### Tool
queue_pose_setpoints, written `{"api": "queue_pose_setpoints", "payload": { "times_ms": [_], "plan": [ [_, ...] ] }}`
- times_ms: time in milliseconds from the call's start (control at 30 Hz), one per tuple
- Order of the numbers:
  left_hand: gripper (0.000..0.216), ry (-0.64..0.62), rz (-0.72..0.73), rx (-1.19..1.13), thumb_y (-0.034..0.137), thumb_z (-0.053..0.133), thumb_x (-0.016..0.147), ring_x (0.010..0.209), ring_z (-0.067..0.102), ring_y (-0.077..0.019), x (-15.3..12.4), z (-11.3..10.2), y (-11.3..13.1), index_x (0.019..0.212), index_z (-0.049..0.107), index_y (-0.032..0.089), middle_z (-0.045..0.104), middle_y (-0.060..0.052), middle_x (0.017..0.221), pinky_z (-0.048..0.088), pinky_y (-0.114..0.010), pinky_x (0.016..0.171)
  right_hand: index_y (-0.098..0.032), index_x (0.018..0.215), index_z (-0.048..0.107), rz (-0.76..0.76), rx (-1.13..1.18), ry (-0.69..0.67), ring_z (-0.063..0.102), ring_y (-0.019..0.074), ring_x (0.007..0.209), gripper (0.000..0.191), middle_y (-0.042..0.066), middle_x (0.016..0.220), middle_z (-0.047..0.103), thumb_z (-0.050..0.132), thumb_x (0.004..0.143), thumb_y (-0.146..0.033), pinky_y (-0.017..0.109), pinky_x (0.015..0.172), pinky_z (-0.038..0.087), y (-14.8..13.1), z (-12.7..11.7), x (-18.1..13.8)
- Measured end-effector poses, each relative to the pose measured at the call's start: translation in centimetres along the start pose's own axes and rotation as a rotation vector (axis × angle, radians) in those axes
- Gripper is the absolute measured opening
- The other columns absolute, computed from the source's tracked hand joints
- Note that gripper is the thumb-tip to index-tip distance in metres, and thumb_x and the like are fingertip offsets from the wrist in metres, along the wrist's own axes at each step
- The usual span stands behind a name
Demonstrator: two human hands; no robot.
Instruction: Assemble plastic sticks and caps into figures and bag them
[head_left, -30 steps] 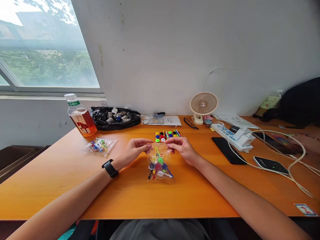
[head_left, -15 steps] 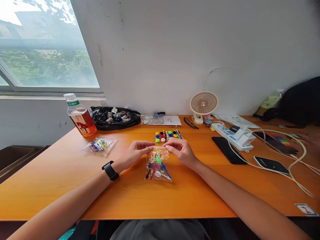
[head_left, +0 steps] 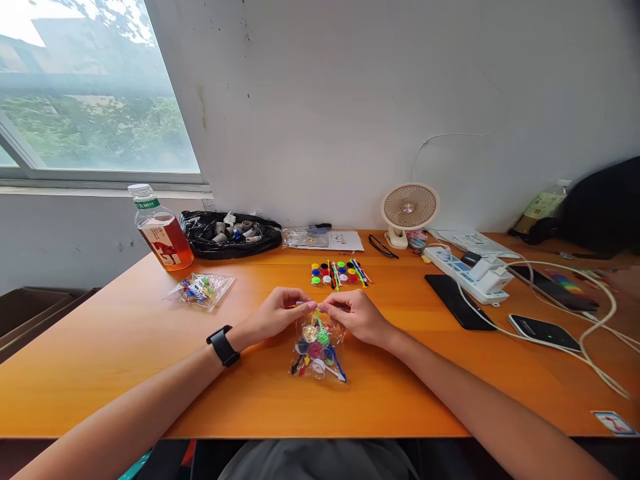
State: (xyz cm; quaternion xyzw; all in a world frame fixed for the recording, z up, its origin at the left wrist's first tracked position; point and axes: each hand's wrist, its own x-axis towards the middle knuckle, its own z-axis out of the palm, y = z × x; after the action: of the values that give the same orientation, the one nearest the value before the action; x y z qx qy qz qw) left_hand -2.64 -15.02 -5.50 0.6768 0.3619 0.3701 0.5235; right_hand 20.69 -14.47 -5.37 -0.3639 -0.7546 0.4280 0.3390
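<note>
A small clear plastic bag [head_left: 317, 350] filled with colourful plastic discs and sticks lies on the orange table [head_left: 125, 360] in front of me. My left hand [head_left: 277, 314], with a black watch on its wrist, pinches the bag's top edge from the left. My right hand [head_left: 354, 315] pinches the same edge from the right, fingertips almost meeting the left ones. Behind the hands a row of loose coloured discs and sticks [head_left: 340, 273] is laid out on the table.
A second filled bag [head_left: 199, 291] lies at the left, near a tea bottle [head_left: 161, 229] and a black bag of small parts [head_left: 227, 235]. A desk fan [head_left: 409, 212], glasses, a power strip [head_left: 467, 270], phones and cables crowd the right side.
Both hands have come closer together along the bag's top edge and drawn slightly towards me. The bag has shifted nearer to me with them.
</note>
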Motion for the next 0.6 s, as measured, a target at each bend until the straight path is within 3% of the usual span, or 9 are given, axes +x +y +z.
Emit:
{"api": "queue_pose_setpoints", "payload": {
  "times_ms": [133, 267, 367, 467, 533, 600],
  "plan": [
    [0.048, 0.049, 0.024, 0.029, 0.060, 0.080, 0.085, 0.066, 0.052, -0.0123, 0.4, -1.2, -0.1, 0.082, 0.073, 0.013, 0.067, -0.003, 0.074, 0.038, -0.024, 0.061, -0.017, 0.083, 0.074, 0.116, 0.124, -0.031, 0.052, 0.0116, 0.040, 0.050, 0.000, 0.056, 0.065, 0.075, 0.087, -0.068, 0.024, 0.041, 0.041, 0.1, -1.2, 0.4],
    [0.047, 0.114, 0.050, 0.071, 0.058, 0.084, 0.082, 0.064, 0.047, -0.0105, 0.5, -2.3, 0.4, 0.076, 0.070, 0.014, 0.062, 0.000, 0.069, 0.035, -0.023, 0.060, -0.016, 0.084, 0.073, 0.099, 0.180, -0.022, 0.060, 0.0131, 0.044, 0.052, 0.001, 0.060, 0.068, 0.079, 0.083, -0.067, 0.024, 0.042, 0.049, -0.2, -2.1, 0.7],
    [0.044, 0.095, 0.049, 0.034, 0.056, 0.085, 0.083, 0.067, 0.052, -0.0115, 0.3, -2.4, 0.8, 0.079, 0.070, 0.014, 0.065, -0.001, 0.074, 0.040, -0.024, 0.063, -0.016, 0.086, 0.072, 0.053, 0.189, -0.013, 0.062, 0.0131, 0.049, 0.049, 0.001, 0.064, 0.068, 0.076, 0.088, -0.065, 0.023, 0.045, 0.050, -0.3, -2.2, 0.8],
    [0.042, 0.083, 0.050, 0.010, 0.056, 0.080, 0.088, 0.077, 0.061, -0.0153, 0.5, -2.6, 0.7, 0.088, 0.071, 0.015, 0.071, -0.005, 0.085, 0.049, -0.026, 0.073, -0.017, 0.100, 0.074, -0.018, 0.198, 0.017, 0.066, 0.0147, 0.057, 0.047, 0.002, 0.073, 0.069, 0.072, 0.093, -0.063, 0.027, 0.054, 0.057, 0.1, -2.2, 0.9],
    [0.041, 0.162, 0.089, 0.029, 0.056, 0.075, 0.092, 0.081, 0.065, -0.0169, 0.9, -3.4, 0.3, 0.090, 0.068, 0.016, 0.071, -0.006, 0.088, 0.052, -0.028, 0.077, -0.018, 0.114, 0.072, -0.053, 0.198, 0.047, 0.069, 0.0156, 0.064, 0.048, 0.003, 0.080, 0.071, 0.070, 0.095, -0.062, 0.029, 0.061, 0.060, 0.3, -2.3, 1.0],
    [0.040, 0.350, 0.181, 0.107, 0.055, 0.071, 0.096, 0.083, 0.067, -0.0175, 1.3, -4.8, -0.1, 0.090, 0.064, 0.017, 0.071, -0.005, 0.087, 0.054, -0.028, 0.077, -0.019, 0.119, 0.071, -0.070, 0.180, 0.078, 0.068, 0.0153, 0.066, 0.048, 0.004, 0.084, 0.071, 0.069, 0.096, -0.061, 0.029, 0.064, 0.059, 0.3, -2.6, 1.0]
  ]
}}
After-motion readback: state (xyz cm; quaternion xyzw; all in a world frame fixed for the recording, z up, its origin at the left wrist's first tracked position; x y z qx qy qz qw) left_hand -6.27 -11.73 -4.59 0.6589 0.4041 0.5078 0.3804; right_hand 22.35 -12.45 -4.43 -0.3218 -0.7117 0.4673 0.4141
